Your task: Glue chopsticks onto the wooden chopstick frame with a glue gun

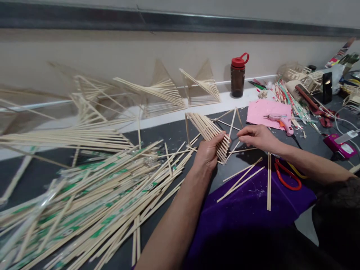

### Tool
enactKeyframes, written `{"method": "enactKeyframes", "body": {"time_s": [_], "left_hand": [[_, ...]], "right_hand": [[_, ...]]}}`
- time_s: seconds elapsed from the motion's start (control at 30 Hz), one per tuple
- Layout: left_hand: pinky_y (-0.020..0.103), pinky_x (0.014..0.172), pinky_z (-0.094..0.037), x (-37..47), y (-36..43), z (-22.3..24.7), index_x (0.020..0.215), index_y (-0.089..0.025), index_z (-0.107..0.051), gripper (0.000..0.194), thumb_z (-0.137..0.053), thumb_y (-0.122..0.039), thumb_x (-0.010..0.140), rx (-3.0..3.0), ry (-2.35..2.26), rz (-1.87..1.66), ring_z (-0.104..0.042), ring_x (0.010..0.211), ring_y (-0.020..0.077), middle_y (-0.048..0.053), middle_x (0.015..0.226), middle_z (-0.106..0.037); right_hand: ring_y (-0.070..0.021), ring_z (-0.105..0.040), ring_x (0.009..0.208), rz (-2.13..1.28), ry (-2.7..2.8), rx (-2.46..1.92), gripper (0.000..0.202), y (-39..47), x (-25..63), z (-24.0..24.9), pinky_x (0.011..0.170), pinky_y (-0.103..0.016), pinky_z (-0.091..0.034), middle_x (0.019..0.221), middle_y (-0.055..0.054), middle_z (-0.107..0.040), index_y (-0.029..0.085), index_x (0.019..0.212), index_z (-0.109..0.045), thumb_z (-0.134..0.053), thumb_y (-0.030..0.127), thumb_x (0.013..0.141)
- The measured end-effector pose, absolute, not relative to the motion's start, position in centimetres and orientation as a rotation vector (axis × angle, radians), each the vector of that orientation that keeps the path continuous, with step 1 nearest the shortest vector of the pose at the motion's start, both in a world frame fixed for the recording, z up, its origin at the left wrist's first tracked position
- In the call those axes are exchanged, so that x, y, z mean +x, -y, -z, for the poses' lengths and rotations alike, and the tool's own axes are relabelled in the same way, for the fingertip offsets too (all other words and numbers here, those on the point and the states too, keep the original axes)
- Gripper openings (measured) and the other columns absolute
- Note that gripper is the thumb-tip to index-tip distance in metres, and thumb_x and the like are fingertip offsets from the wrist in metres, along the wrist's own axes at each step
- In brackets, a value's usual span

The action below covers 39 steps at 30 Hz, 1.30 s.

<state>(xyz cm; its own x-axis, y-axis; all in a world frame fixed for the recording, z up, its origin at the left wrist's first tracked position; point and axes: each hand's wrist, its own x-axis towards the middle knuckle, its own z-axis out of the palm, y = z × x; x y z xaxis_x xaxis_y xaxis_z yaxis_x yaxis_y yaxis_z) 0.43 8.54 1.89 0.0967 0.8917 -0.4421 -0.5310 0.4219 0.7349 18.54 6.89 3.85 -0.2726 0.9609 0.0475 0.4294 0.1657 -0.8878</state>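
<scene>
The sticks are pale cream, the wrappers clear with green print, the cloth deep purple, the table dark grey. The glue gun is pink (so is the paper), the bottle smoky brown, its lid red.

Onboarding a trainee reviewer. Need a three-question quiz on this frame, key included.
1. Which hand holds the row of sticks?
2. The glue gun lies at least partly on: A) the purple cloth; B) the pink sheet; C) the scissors.
3. True or false: the bottle has a red lid.

Key: 1. The left hand. 2. B. 3. True.
</scene>
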Motion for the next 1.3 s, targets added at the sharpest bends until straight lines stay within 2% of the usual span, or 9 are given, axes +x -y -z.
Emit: {"method": "enactKeyframes", "body": {"time_s": [0.4, 0.57, 0.87, 1.1, 1.23, 1.3], "left_hand": [[0.018, 0.049, -0.052, 0.2, -8.9, -0.9, 0.071, -0.009, -0.070, 0.024, -0.086, -0.011, 0.054, 0.468, -0.916, -1.166, -0.061, 0.048, 0.0102, 0.000, 0.057, -0.068], [0.018, 0.047, -0.050, 0.3, -8.9, -1.0, 0.070, -0.009, -0.070, 0.022, -0.085, -0.010, 0.054, 0.460, -0.950, -1.161, -0.060, 0.048, 0.0099, 0.000, 0.056, -0.067], [0.019, 0.053, -0.052, 0.4, -8.8, -1.0, 0.069, -0.010, -0.068, 0.025, -0.087, -0.011, 0.053, 0.464, -0.951, -1.177, -0.062, 0.051, 0.0101, 0.000, 0.059, -0.068], [0.018, 0.052, -0.050, 0.4, -8.8, -1.2, 0.068, -0.009, -0.068, 0.025, -0.087, -0.011, 0.052, 0.448, -0.955, -1.190, -0.061, 0.051, 0.0097, 0.000, 0.058, -0.067], [0.019, 0.052, -0.050, 0.4, -8.7, -1.2, 0.068, -0.009, -0.069, 0.022, -0.085, -0.010, 0.053, 0.455, -0.953, -1.190, -0.060, 0.049, 0.0094, 0.000, 0.056, -0.066], [0.020, 0.052, -0.051, 0.4, -8.7, -1.2, 0.067, -0.009, -0.068, 0.021, -0.085, -0.011, 0.054, 0.462, -0.953, -1.180, -0.060, 0.049, 0.0101, 0.000, 0.056, -0.066]], "right_hand": [[-0.0080, -0.052, 0.055, -1.009, 1.725, -1.381, 0.013, -8.5, 15.4, -2.9, 0.054, -0.022, -0.036, 0.063, 0.002, -0.061, 0.014, 0.073, -0.068, -0.067, 0.027, 0.074], [-0.0072, -0.051, 0.049, -1.042, 1.738, -1.365, 0.012, -8.4, 15.2, -3.0, 0.052, -0.021, -0.037, 0.058, 0.004, -0.058, 0.014, 0.072, -0.067, -0.064, 0.025, 0.075], [-0.0065, -0.049, 0.045, -1.069, 1.725, -1.386, 0.012, -8.3, 15.0, -3.3, 0.049, -0.020, -0.036, 0.049, 0.006, -0.053, 0.015, 0.069, -0.065, -0.063, 0.024, 0.075], [-0.0077, -0.051, 0.046, -1.108, 1.711, -1.398, 0.012, -8.1, 15.1, -3.5, 0.049, -0.020, -0.037, 0.050, 0.005, -0.055, 0.015, 0.073, -0.067, -0.063, 0.026, 0.075], [-0.0095, -0.055, 0.051, -1.196, 1.659, -1.385, 0.022, -7.7, 15.5, -3.7, 0.049, -0.021, -0.040, 0.060, 0.002, -0.061, 0.015, 0.079, -0.071, -0.063, 0.035, 0.077], [-0.0093, -0.056, 0.052, -1.199, 1.642, -1.398, 0.021, -7.4, 15.7, -3.7, 0.049, -0.022, -0.040, 0.064, 0.001, -0.063, 0.016, 0.080, -0.072, -0.061, 0.035, 0.078]]}}
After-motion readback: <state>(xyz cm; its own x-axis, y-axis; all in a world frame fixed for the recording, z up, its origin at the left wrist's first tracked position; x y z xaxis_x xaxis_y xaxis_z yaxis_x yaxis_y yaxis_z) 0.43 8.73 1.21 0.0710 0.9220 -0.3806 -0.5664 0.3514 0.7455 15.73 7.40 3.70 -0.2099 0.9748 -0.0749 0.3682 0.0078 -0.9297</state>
